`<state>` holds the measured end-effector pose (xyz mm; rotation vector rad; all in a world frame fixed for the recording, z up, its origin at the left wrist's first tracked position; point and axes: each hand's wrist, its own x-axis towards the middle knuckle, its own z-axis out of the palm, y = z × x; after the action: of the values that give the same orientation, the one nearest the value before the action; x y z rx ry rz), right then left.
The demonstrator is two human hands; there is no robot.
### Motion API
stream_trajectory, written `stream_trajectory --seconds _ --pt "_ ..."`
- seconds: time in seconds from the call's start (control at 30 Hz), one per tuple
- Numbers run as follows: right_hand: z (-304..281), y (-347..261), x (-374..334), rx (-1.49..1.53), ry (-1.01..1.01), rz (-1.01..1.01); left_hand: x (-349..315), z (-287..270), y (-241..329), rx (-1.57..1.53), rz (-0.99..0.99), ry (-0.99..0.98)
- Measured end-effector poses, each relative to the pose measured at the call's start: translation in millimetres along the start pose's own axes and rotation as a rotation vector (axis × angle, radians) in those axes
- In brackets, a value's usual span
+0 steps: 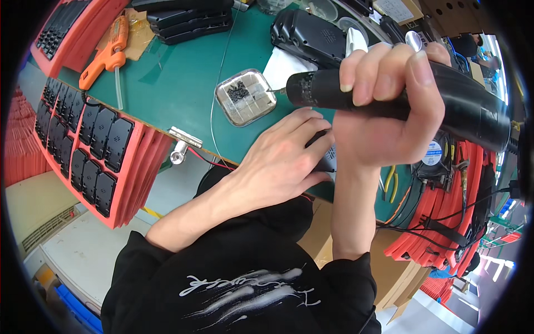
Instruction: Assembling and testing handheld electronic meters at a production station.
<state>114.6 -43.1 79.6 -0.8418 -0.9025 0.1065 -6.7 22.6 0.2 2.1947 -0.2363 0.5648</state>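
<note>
R hand (389, 106) is nearest the cam: fingers curled tight round driver (331, 88), thumb laid over it. Driver's long axis runs L–R across the view, bit (278, 89) end to the L of R hand, thick body off to its R. L hand (286, 156) is below & L of R hand: fingers bent over dark unit (329, 160), thumb apart on the near side, holding it; underside of grip hidden.

Key relation: tray (245, 116) lies L of R hand, in line w/ driver, & just beyond L hand's knuckles. L hand is the nearer of the two, but the bit is nearer still, at tray's R rim in view; can't tell if touching or above. Tray is clear, rounded-square, w/ a clump of small black bits (240, 91), prob. screws.

R of L hand, beyond the wrist of R hand: yellow-handled pliers (395, 188). Past tray, up from L hand: white paper (282, 68), then black shells (308, 36). Far L of L hand: red racks (150, 161) w/ rows of black plates (100, 133) in the pockets; glue gun (111, 55), orange, lies beyond them.
</note>
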Motion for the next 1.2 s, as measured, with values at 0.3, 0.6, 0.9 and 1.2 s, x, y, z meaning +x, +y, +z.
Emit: stream_trajectory --seconds 0.3,0.6,0.9,1.2 --pt "-12.6 -56.9 -10.6 0.131 -0.1 -0.023 -1.2 2.3 -7.0 -0.098 0.026 0.088" --pt "-16.8 -79.6 -23.3 0.128 0.008 -0.025 -2.8 1.8 -13.1 -0.272 0.024 0.2" --pt "-27.5 -86.9 -42.2 0.161 0.067 -0.04 1.7 -6.2 -11.5 -0.398 -0.031 0.288" --pt "-26.3 -87.6 -45.4 0.149 0.068 -0.029 -1.4 -5.9 -14.4 -0.388 -0.003 0.28"
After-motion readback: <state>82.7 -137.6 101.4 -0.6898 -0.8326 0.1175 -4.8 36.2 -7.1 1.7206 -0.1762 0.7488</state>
